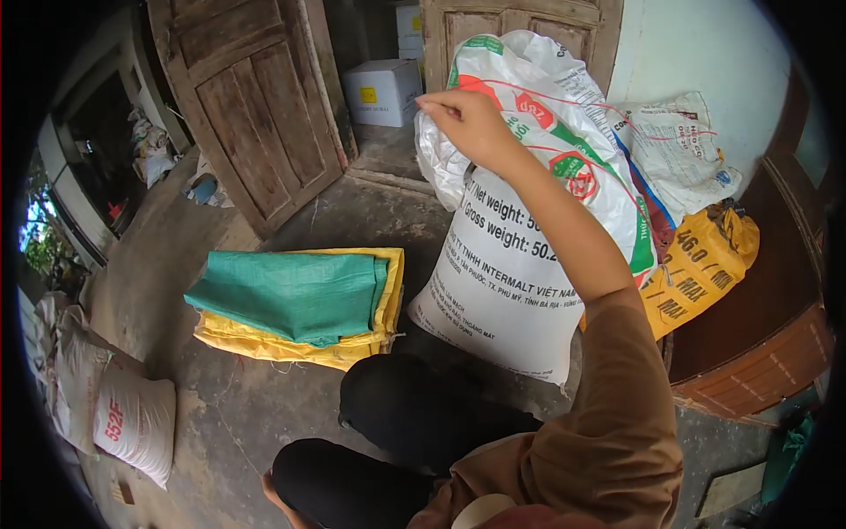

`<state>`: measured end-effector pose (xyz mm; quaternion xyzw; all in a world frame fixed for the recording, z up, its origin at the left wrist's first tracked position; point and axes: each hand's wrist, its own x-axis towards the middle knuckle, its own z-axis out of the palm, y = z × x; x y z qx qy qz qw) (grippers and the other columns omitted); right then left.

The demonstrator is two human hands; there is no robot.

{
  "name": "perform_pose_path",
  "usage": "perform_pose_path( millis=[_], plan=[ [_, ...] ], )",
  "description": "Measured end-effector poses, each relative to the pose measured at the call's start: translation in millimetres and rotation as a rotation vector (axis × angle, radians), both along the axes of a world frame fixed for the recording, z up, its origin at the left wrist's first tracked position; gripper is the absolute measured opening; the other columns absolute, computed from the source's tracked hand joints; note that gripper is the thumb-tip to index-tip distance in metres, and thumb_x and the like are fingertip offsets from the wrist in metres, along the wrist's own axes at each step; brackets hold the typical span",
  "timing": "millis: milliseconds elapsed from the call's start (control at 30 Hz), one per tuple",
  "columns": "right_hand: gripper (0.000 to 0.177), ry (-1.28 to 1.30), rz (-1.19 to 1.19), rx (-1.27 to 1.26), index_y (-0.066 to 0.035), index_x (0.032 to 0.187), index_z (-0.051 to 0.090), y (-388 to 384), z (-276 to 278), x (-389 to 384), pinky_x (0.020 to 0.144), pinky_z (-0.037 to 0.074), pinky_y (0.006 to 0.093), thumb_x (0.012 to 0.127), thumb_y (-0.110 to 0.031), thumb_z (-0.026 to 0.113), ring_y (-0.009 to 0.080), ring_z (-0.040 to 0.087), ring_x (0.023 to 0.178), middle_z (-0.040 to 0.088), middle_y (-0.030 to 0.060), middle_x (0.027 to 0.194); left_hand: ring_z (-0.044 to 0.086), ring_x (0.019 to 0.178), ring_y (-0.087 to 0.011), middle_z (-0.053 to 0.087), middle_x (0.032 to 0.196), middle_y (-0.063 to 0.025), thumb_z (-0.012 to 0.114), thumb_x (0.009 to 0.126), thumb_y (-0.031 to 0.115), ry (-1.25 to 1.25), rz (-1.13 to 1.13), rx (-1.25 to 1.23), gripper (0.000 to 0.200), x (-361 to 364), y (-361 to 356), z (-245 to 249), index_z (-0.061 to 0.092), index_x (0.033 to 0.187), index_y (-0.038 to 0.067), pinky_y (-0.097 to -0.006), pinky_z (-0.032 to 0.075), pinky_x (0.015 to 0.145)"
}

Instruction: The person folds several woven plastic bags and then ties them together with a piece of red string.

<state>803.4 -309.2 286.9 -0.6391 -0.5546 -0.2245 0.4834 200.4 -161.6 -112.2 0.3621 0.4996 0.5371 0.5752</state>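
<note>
Right hand, 12 o'clock: pinch narrow, apparently on red cord, likely limiting slack. Printed sack, 1 o'clock: upright, presumably steadied by its fill. Folded sacks, 10 o'clock: flat on floor. Left hand: cannot tell.

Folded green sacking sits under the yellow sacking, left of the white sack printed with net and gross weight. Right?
No: head view shows the green sacking on top of the yellow sacking. Left of the white sack stands.
</note>
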Motion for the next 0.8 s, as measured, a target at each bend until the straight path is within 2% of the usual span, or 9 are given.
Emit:
perform_pose_path(
  millis=[33,67,200,333,533,633,700,733,800],
  plan=[
    [0.021,0.061,0.059,-0.130,-0.004,0.091,0.063,29.6,-2.0,-27.9,0.062,0.045,0.0305,0.081,-0.020,0.054,0.0244,0.059,0.066,0.062,0.0144,0.076,0.051,0.062,-0.0120,0.058,0.071,-0.0056,0.049,0.088,0.018,0.180,-0.051,0.145,0.021,-7.0,6.9,-17.1,0.056,0.085,-0.001,-0.0242,0.042,0.054],
    [0.021,0.016,0.197,-0.116,-0.003,0.096,0.063,65.4,-15.0,-47.4,0.057,0.042,0.0264,0.082,-0.017,0.056,0.0123,0.048,0.057,0.060,0.0101,0.069,0.049,0.060,-0.0101,0.057,0.071,-0.0039,0.050,0.088,0.020,0.360,-0.103,0.282,0.022,-15.0,10.5,-29.6,0.056,0.083,-0.001,-0.0233,0.040,0.054],
    [0.019,-0.035,0.526,-0.315,-0.003,0.092,0.062,167.9,-55.3,-170.0,0.071,0.046,0.0353,0.082,-0.017,0.053,0.0295,0.060,0.081,0.062,0.0141,0.087,0.057,0.068,-0.0140,0.060,0.077,-0.0072,0.053,0.087,0.020,0.466,-0.078,0.217,0.021,-2.1,6.6,30.7,0.057,0.091,-0.001,-0.0241,0.042,0.060],
    [0.025,-0.092,0.927,-0.628,-0.007,0.105,0.057,228.7,-101.0,-291.5,0.071,0.045,0.0351,0.084,-0.019,0.049,0.0258,0.060,0.080,0.064,0.0100,0.087,0.054,0.096,-0.0198,0.058,0.103,-0.0103,0.057,0.083,0.014,0.630,-0.049,0.333,0.034,2.2,15.5,89.1,0.049,0.114,0.004,-0.0298,0.043,0.075],
    [0.054,-0.246,1.441,-0.957,-0.010,0.133,0.029,240.8,-128.5,-413.4,0.069,0.045,0.0315,0.084,-0.015,0.050,0.0211,0.061,0.076,0.065,0.0075,0.081,0.025,0.128,-0.0270,0.027,0.137,-0.0140,0.069,0.069,0.011,0.772,0.006,0.583,0.071,6.5,36.1,164.4,0.034,0.131,0.011,-0.0420,0.033,0.093],
    [0.057,-0.329,1.606,-1.073,-0.008,0.134,0.027,247.7,-136.9,-439.9,0.069,0.045,0.0290,0.082,-0.012,0.052,0.0188,0.061,0.075,0.065,0.0083,0.080,0.040,0.117,-0.0259,0.044,0.125,-0.0149,0.066,0.072,0.011,1.102,0.131,0.756,0.051,-8.7,51.0,171.9,0.048,0.119,0.006,-0.0397,0.038,0.089],
    [0.050,-0.046,1.759,-1.062,-0.006,0.129,0.036,260.8,-150.2,-449.3,0.070,0.045,0.0293,0.082,-0.010,0.053,0.0164,0.060,0.074,0.065,0.0091,0.082,0.058,0.083,-0.0202,0.060,0.090,-0.0127,0.058,0.080,0.011,0.756,-0.110,0.478,0.019,-32.0,56.4,160.3,0.058,0.095,-0.001,-0.0319,0.046,0.070],
    [0.043,-0.044,1.698,-1.087,-0.005,0.124,0.042,268.1,-151.0,-450.7,0.071,0.045,0.0285,0.082,-0.010,0.053,0.0152,0.060,0.074,0.065,0.0087,0.081,0.058,0.083,-0.0202,0.060,0.090,-0.0127,0.058,0.080,0.011,0.763,-0.065,0.441,0.019,-42.1,53.7,158.7,0.058,0.095,-0.001,-0.0319,0.046,0.070],
    [0.029,-0.056,1.561,-1.117,-0.002,0.109,0.053,287.7,-153.9,-452.3,0.068,0.045,0.0268,0.082,-0.011,0.054,0.0131,0.059,0.072,0.065,0.0077,0.079,0.047,0.048,-0.0108,0.052,0.056,-0.0032,0.049,0.088,0.018,0.413,-0.105,0.202,0.023,-62.0,44.6,154.9,0.055,0.075,-0.001,-0.0239,0.038,0.047]
  ],
)
